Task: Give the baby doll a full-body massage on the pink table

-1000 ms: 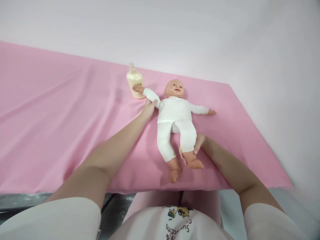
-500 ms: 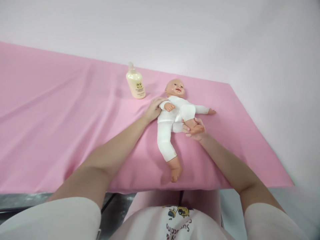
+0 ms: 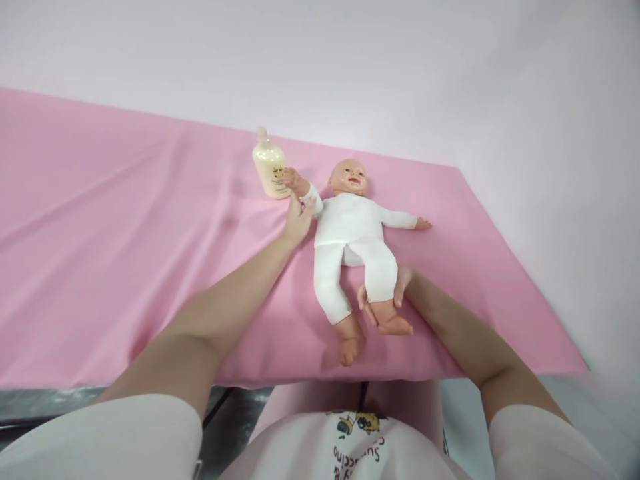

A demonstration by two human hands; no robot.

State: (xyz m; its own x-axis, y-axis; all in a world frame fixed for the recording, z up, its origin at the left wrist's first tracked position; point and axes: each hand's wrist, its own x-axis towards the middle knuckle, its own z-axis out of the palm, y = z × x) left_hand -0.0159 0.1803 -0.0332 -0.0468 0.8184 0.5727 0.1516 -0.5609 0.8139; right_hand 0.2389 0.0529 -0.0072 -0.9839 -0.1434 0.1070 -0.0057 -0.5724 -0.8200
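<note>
A baby doll [image 3: 349, 223] with a white cloth body lies on its back on the pink cover, head away from me. My left hand [image 3: 300, 220] is closed around the doll's arm on the left, which sticks out toward the bottle with its small hand raised. Under the lower leg on the right, my right hand [image 3: 385, 293] wraps from behind, fingers and thumb showing on either side of the white trouser leg. The doll's other leg and its arm on the right rest untouched on the cover.
A pump bottle [image 3: 270, 167] of pale yellow liquid stands just behind the doll's raised hand, partly covered by it. The pink cover [image 3: 125, 233] spreads far to the left, with soft folds. Its front edge runs close to my body; a pale wall rises behind.
My left hand has swung the doll's arm outward from its chest toward the bottle. With my right hand, the bent leg has come down and straightened toward me.
</note>
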